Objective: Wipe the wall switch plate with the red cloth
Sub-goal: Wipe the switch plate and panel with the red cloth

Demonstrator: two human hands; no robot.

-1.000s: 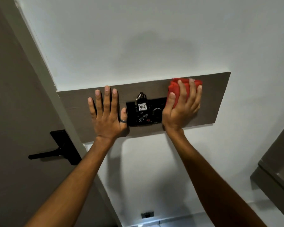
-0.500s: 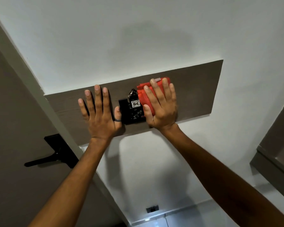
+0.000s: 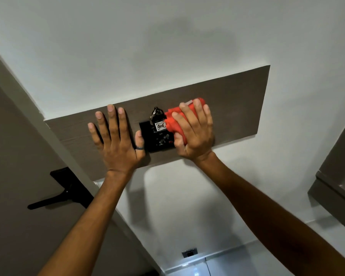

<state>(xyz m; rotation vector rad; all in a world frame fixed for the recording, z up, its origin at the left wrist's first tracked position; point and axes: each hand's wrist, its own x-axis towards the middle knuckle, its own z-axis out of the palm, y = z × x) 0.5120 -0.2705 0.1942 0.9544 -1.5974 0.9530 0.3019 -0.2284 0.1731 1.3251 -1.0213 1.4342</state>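
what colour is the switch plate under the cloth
Black switch plate, seen in the head view beside the red cloth.

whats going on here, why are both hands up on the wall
A person is cleaning a black switch plate set in a brown wall panel. The right hand presses a folded red cloth against the plate's right side, covering that part. The left hand lies flat and open on the panel just left of the plate, holding nothing. A key tag marked 406 hangs at the plate's top, right beside the cloth. The plate's left part is uncovered.
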